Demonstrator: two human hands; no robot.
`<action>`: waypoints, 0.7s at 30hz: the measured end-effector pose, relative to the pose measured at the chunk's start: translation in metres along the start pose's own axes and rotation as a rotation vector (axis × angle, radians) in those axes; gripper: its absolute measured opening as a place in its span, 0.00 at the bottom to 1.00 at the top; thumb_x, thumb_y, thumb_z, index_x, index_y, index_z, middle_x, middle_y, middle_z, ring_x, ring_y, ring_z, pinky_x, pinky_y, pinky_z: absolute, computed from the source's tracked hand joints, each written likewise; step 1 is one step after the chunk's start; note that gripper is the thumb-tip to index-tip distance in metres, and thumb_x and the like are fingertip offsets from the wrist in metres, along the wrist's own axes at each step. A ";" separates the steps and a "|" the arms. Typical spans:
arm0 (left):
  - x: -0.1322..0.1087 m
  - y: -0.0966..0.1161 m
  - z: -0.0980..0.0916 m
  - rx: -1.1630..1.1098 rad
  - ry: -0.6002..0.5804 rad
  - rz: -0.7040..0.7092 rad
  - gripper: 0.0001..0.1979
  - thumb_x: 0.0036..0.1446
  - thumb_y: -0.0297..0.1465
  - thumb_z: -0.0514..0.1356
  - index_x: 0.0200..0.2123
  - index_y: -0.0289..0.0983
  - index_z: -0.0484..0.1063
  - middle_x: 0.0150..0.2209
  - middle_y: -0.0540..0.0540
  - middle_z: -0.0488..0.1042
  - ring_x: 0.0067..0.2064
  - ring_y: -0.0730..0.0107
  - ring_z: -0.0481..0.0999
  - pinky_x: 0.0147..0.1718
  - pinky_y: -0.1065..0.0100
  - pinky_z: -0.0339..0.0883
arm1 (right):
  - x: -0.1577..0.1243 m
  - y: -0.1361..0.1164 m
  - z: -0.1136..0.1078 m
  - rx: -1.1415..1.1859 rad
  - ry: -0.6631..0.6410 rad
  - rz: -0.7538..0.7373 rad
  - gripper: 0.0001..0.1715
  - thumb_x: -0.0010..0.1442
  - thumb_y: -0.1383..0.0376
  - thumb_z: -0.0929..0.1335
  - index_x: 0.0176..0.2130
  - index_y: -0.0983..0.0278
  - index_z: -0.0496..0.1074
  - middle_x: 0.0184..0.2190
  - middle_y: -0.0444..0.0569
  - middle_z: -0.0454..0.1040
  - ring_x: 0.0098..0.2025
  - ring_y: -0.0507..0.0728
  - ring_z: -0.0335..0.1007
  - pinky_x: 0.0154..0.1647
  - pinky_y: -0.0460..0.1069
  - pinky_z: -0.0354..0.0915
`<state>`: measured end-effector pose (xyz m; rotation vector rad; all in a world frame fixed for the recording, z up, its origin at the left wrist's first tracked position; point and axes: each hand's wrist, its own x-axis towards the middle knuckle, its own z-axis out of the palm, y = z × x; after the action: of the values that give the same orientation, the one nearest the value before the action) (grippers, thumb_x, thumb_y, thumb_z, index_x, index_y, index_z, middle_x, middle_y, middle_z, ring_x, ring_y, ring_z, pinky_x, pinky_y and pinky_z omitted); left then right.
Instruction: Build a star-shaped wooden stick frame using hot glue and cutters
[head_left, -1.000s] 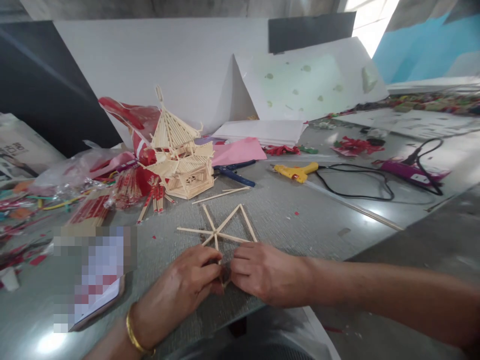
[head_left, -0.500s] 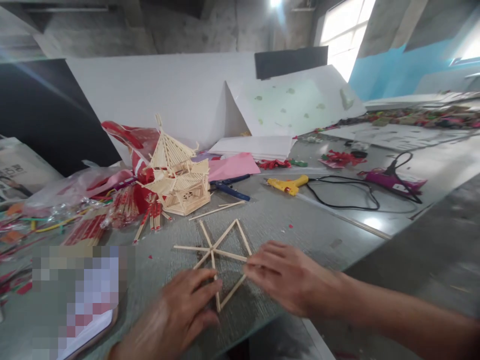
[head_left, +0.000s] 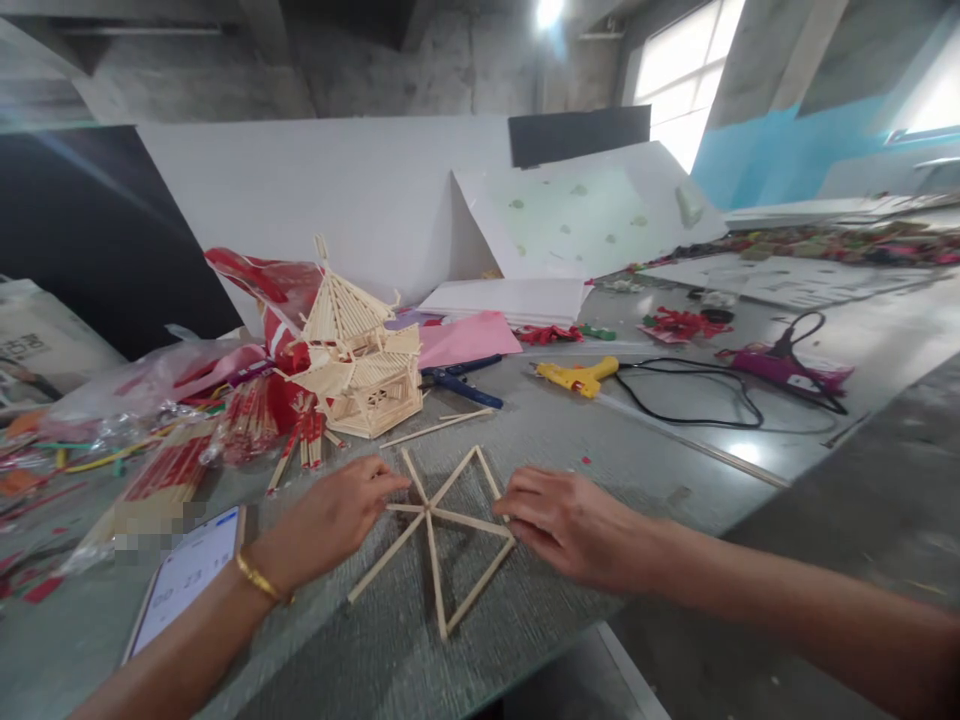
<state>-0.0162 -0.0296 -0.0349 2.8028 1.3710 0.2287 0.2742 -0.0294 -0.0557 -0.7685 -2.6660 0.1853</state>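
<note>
A flat star-shaped frame of thin wooden sticks lies on the table, its spokes meeting in the middle and outer sticks joining several tips on the right. My left hand, with a gold bracelet on the wrist, is closed at the outer end of the left spoke, covering that tip. My right hand pinches the frame's right corner, where its fingers hide part of the joint. Behind the frame stands a pavilion model built of similar sticks. Loose sticks lie just in front of it.
A yellow glue gun with a black cord rests at the back right. Blue-handled pliers lie beside the model. A phone lies under my left forearm. Packed sticks are at left. The table edge runs close at front right.
My left hand has moved up and left, from the lower-left spokes to the left spoke's end, uncovering the lower-left stick. My right hand stays at the right corner.
</note>
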 end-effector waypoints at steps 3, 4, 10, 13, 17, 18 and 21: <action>0.011 -0.007 -0.001 0.042 -0.072 0.025 0.13 0.59 0.23 0.51 0.40 0.39 0.74 0.37 0.47 0.71 0.40 0.67 0.71 0.41 0.65 0.65 | 0.000 -0.004 0.004 -0.024 -0.022 -0.016 0.13 0.63 0.70 0.59 0.40 0.67 0.71 0.32 0.50 0.67 0.35 0.53 0.61 0.37 0.48 0.60; 0.013 -0.008 -0.001 0.039 -0.091 0.041 0.12 0.60 0.23 0.51 0.38 0.38 0.74 0.36 0.47 0.71 0.39 0.67 0.71 0.41 0.65 0.65 | -0.002 -0.005 0.005 -0.024 -0.021 -0.019 0.13 0.63 0.70 0.59 0.40 0.67 0.71 0.33 0.49 0.67 0.35 0.53 0.61 0.38 0.48 0.60; 0.010 -0.008 -0.001 -0.017 -0.130 0.085 0.07 0.59 0.24 0.53 0.34 0.37 0.71 0.33 0.49 0.71 0.37 0.67 0.70 0.37 0.67 0.62 | -0.007 -0.011 0.006 -0.028 -0.017 -0.037 0.11 0.63 0.69 0.59 0.38 0.66 0.70 0.34 0.50 0.66 0.36 0.53 0.60 0.37 0.48 0.60; 0.006 -0.004 0.001 -0.027 -0.115 0.063 0.08 0.60 0.25 0.53 0.31 0.37 0.70 0.31 0.50 0.70 0.35 0.69 0.70 0.35 0.69 0.61 | -0.003 -0.006 0.002 -0.039 -0.003 -0.032 0.11 0.63 0.70 0.60 0.39 0.66 0.70 0.35 0.50 0.67 0.36 0.54 0.60 0.38 0.49 0.60; -0.003 0.006 0.004 -0.070 -0.099 0.010 0.07 0.59 0.25 0.52 0.30 0.37 0.68 0.30 0.51 0.70 0.33 0.70 0.69 0.33 0.69 0.61 | -0.002 0.010 -0.010 -0.033 0.084 -0.005 0.14 0.64 0.69 0.58 0.41 0.67 0.71 0.36 0.52 0.68 0.38 0.53 0.62 0.40 0.49 0.62; -0.006 0.010 0.006 -0.076 -0.094 -0.010 0.07 0.58 0.24 0.52 0.29 0.37 0.67 0.30 0.51 0.69 0.32 0.71 0.69 0.32 0.69 0.61 | -0.003 0.014 -0.013 -0.035 0.108 0.000 0.15 0.64 0.69 0.58 0.41 0.67 0.71 0.36 0.52 0.68 0.38 0.53 0.62 0.40 0.49 0.62; -0.011 0.023 0.011 -0.065 -0.064 -0.069 0.08 0.58 0.24 0.50 0.29 0.37 0.66 0.30 0.50 0.70 0.32 0.70 0.70 0.31 0.69 0.62 | -0.007 0.025 -0.019 -0.048 0.149 0.034 0.15 0.64 0.69 0.58 0.41 0.67 0.72 0.37 0.53 0.69 0.39 0.54 0.64 0.41 0.49 0.63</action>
<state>-0.0034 -0.0513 -0.0453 2.6812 1.4165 0.1776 0.2993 -0.0116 -0.0458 -0.8100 -2.5261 0.0705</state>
